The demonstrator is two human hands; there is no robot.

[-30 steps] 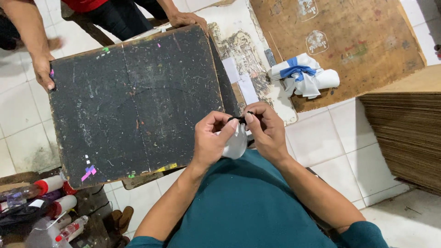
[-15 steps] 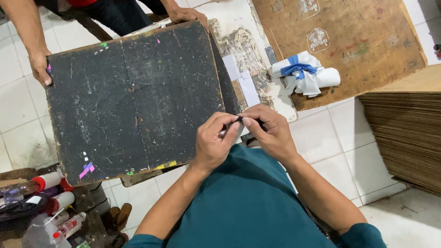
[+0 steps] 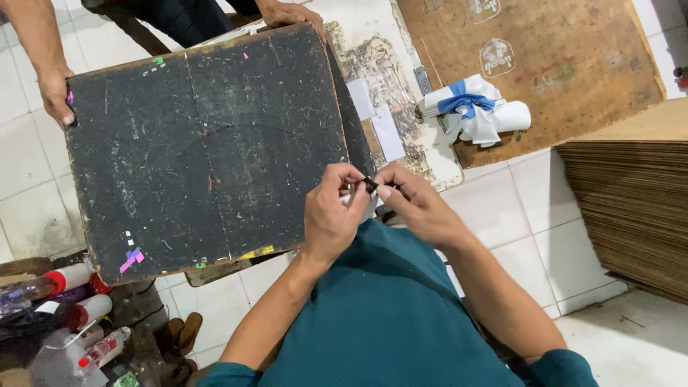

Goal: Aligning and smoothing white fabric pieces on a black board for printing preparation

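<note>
1. A black board [image 3: 204, 147] fills the space ahead; another person's hands grip its far left corner [image 3: 56, 93] and far right corner [image 3: 287, 13].
2. Beyond the board's right edge lie white paper slips [image 3: 380, 122], a rolled white cloth with a blue band [image 3: 474, 109] and a stack of cardboard [image 3: 631, 204]. Bottles with red caps [image 3: 61, 301] stand low on the left.
3. The left hand [image 3: 331, 215] and right hand [image 3: 419, 204] meet just off the board's near right corner, fingertips pinched tight on a small black piece [image 3: 370, 185]; something white shows just beneath it.
4. Compared with a second ago, the white item hanging between the hands is mostly hidden.
</note>
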